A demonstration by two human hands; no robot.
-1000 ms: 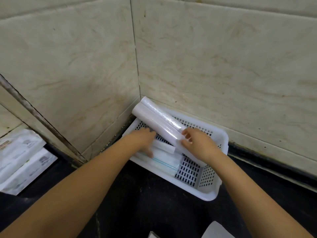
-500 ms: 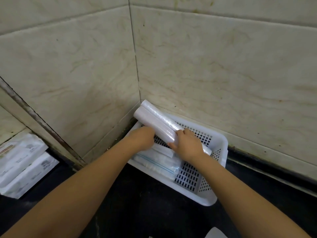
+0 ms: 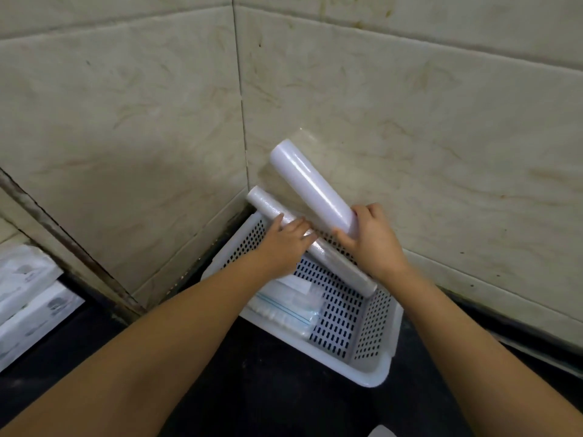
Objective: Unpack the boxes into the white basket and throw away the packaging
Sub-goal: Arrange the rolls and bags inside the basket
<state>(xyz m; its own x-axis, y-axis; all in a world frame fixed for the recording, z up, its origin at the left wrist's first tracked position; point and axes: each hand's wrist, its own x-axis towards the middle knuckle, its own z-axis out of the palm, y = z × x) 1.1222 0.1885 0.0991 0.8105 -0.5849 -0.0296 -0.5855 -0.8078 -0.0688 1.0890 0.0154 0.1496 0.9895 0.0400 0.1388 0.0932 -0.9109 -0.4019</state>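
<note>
Single head cam, wide-angle, looking forward and steeply down into a tiled wall corner. Close range: forearms enter from the bottom edge, both grips sit just right of centre, walls beyond them. No second view for overlap.

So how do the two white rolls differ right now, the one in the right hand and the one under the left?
The thicker roll is lifted clear of the white basket, gripped at its near end by the right hand; the thinner roll lies slanted across the basket under the left hand. The thinner one looks longer, its far end past the rim. Both are white, glossy and point toward the wall corner.
</note>
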